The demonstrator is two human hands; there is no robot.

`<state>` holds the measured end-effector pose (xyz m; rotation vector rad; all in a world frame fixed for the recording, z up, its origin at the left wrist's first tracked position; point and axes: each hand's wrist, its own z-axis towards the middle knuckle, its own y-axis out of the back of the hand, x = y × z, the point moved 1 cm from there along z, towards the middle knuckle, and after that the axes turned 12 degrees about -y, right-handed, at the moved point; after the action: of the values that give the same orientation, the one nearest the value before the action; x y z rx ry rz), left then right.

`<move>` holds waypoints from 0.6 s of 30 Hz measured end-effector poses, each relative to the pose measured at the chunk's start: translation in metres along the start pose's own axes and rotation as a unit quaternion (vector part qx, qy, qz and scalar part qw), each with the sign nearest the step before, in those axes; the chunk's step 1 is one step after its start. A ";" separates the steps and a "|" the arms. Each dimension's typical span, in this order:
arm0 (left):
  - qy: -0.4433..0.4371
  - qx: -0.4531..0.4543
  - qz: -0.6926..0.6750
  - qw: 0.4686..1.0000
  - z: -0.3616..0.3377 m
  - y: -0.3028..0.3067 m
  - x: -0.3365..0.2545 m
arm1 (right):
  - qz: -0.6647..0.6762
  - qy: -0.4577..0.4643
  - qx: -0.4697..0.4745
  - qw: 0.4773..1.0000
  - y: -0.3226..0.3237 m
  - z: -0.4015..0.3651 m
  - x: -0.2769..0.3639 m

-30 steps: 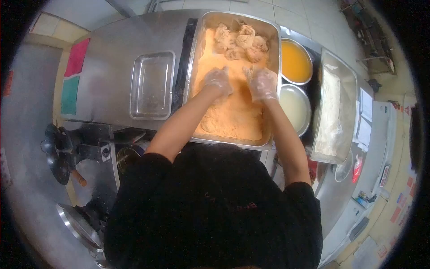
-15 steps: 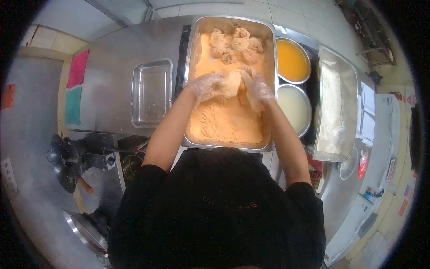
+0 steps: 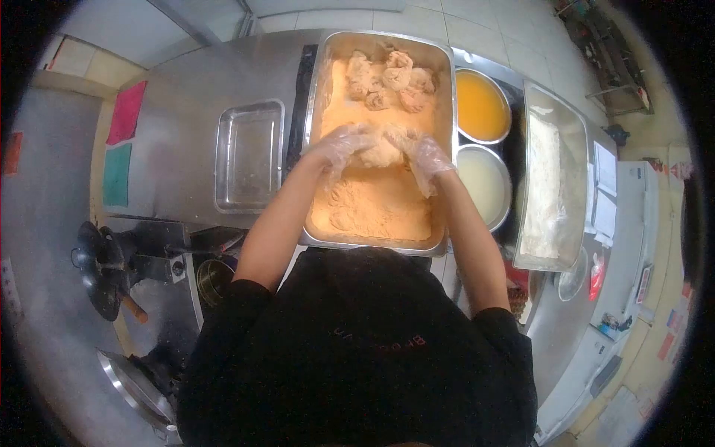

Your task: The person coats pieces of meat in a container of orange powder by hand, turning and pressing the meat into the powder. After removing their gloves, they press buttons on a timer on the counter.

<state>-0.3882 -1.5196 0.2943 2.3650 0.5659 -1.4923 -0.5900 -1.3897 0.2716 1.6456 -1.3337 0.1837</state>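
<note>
Two gloved hands, the left hand and right hand, cupped a breaded piece together above mid-pan. I judged a slack squeeze could drop it, puffing orange breading onto the tabletop.

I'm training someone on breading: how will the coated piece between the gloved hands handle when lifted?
Probably soft and somewhat floppy: the left hand and right hand both cup the coated piece. Likely to shed coating, since the flour around it looks loose and powdery. Dry dusting suggests little slip.
</note>
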 end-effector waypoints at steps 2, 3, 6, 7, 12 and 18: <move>0.013 -0.049 -0.137 0.989 -0.013 -0.004 -0.012 | 0.022 -0.078 0.009 0.997 0.002 -0.009 0.007; 0.012 -0.049 -0.137 0.989 -0.018 -0.006 -0.017 | 0.029 -0.104 0.011 0.994 0.004 -0.016 0.013; -0.011 -0.057 -0.207 0.977 -0.026 -0.008 -0.025 | 0.344 -0.159 0.135 0.916 -0.001 -0.039 0.020; -0.004 -0.043 -0.205 0.978 -0.028 -0.006 -0.026 | 0.383 -0.130 0.108 0.908 -0.009 -0.035 0.013; -0.015 -0.040 -0.085 0.995 -0.001 0.007 0.020 | 0.394 -0.080 0.127 0.907 -0.007 -0.029 0.007; -0.084 0.106 0.488 0.863 0.007 -0.003 0.024 | -0.011 -0.161 0.075 0.984 -0.005 -0.005 0.013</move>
<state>-0.3859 -1.5159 0.2695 2.0521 -0.7877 -1.2327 -0.5788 -1.3950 0.2794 1.8756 -1.5734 0.0027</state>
